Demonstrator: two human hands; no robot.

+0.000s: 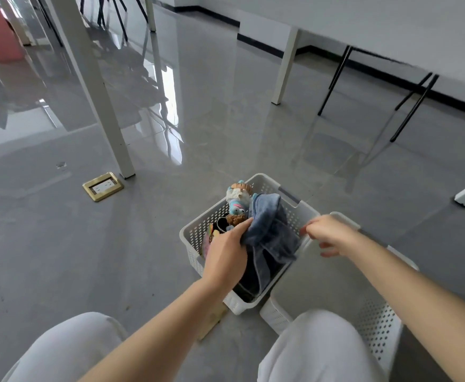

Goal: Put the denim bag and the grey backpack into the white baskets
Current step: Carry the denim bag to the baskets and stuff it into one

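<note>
A blue denim bag (270, 230) with small plush charms (238, 199) lies inside a white perforated basket (198, 230) on the floor in front of me. My left hand (225, 255) grips the bag's near-left edge and presses it down into the basket. My right hand (327, 234) hovers at the basket's right rim with fingers loosely spread, holding nothing. A second white basket (377, 323) stands to the right, partly hidden by my right arm and knee. The grey backpack is not in view.
I am crouched on a glossy grey floor, my knees in white trousers at the bottom. A brass floor socket (103, 186) lies at left beside a white table leg (107, 106). More table legs and black chair legs (413, 106) stand behind.
</note>
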